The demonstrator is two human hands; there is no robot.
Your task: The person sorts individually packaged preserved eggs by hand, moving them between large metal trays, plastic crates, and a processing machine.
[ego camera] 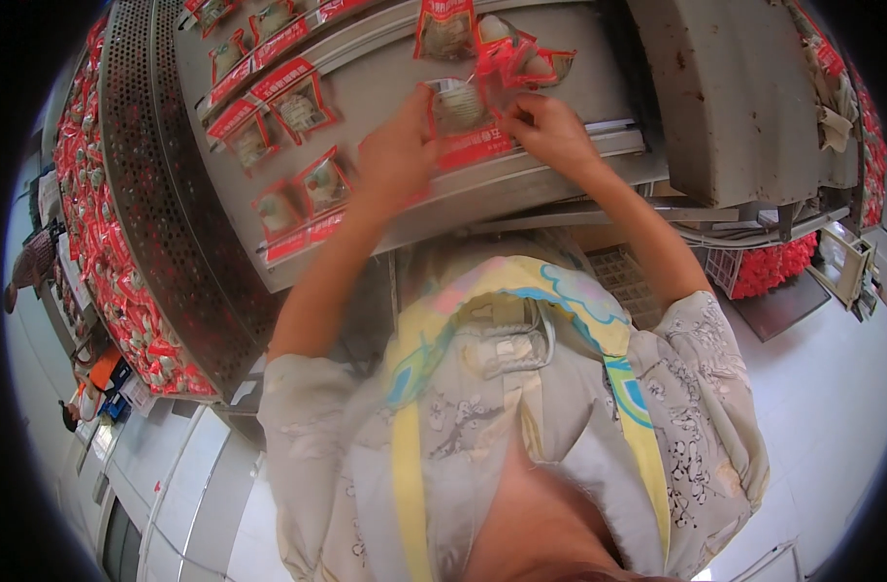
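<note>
My left hand (398, 149) touches the left edge of a clear-and-red plastic packet (459, 105) with an egg-like item inside, lying on the metal machine bed (374, 80). On the packet's other side is my right hand (549, 131), thumb and forefinger close together near its corner; whether they grip it cannot be told. Just beyond the hands lie more packets, one upright (445, 29) and a blurred pile (520, 58). Several like packets lie in groups to the left, among them one (323, 182) near the front edge and one (298, 102) farther back.
A perforated metal guard (174, 174) borders the bed on the left, with a long heap of red packets (116, 276) beyond it. A metal housing (720, 102) stands at the right. A white basket of red items (775, 269) sits lower right. A person (83, 404) is at the far left.
</note>
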